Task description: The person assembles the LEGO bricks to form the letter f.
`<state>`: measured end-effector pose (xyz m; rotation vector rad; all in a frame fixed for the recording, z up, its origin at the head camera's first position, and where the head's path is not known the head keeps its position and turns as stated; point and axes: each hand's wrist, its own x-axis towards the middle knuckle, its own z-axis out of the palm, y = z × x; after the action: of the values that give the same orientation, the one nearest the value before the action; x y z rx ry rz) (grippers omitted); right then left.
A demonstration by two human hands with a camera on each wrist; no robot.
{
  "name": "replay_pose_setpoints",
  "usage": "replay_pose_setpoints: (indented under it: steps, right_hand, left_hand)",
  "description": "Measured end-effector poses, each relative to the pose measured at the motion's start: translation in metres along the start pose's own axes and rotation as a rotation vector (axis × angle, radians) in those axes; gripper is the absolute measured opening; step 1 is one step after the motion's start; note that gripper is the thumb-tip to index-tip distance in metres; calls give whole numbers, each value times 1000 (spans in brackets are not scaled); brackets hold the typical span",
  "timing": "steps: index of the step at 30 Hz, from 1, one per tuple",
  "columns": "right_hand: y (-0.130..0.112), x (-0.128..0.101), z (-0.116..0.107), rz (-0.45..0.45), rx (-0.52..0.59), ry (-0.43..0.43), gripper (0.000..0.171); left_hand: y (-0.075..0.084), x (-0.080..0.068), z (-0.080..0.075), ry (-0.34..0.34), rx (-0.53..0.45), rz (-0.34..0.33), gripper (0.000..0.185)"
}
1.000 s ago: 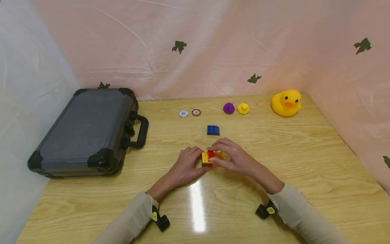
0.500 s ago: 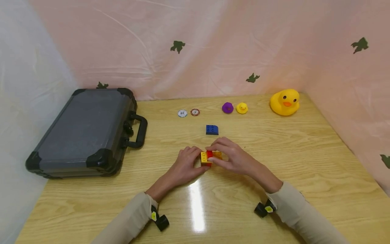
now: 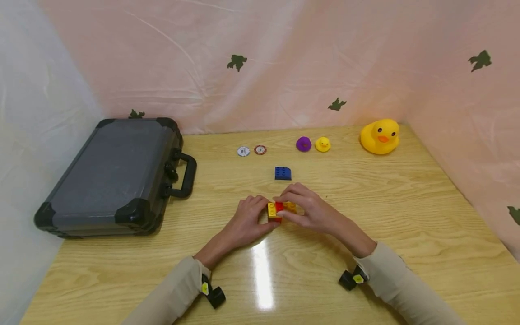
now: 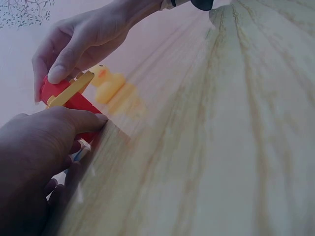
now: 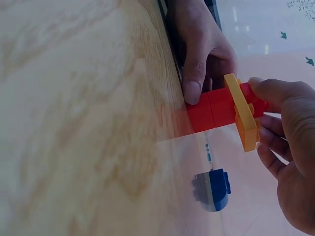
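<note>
Near the middle of the surface (image 3: 365,189), the brick stack (image 3: 280,210) is held with its long axis running left to right. It is pinched from either end by the left hand (image 3: 248,221) and right hand (image 3: 313,212), fingers curled round it.

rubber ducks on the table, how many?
3, all along the far edge: a large yellow duck at far right, a small yellow duck left of it, and a small purple duck beside that one. None looks hidden.
</note>
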<state>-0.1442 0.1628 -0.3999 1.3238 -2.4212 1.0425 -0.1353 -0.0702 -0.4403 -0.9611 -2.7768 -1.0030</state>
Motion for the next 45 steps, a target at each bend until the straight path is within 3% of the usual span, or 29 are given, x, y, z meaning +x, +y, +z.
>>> replay_pose_setpoints:
  steps: [14,24,36,45]
  right_hand:
    - [3,-2,2,12,37,0,30]
    - [1,-1,0,2,-11,-10,31]
    - [2,-2,0,58,12,-19,40]
    - [14,-1,-9,40,52,43,38]
  left_hand:
    - [0,-1,0,0,-6,-8,39]
    - [1,0,-1,-4,-7,-8,39]
    - [-1,0,1,-6,-8,-12,38]
    - [0,1,0,-13,-9,-19,39]
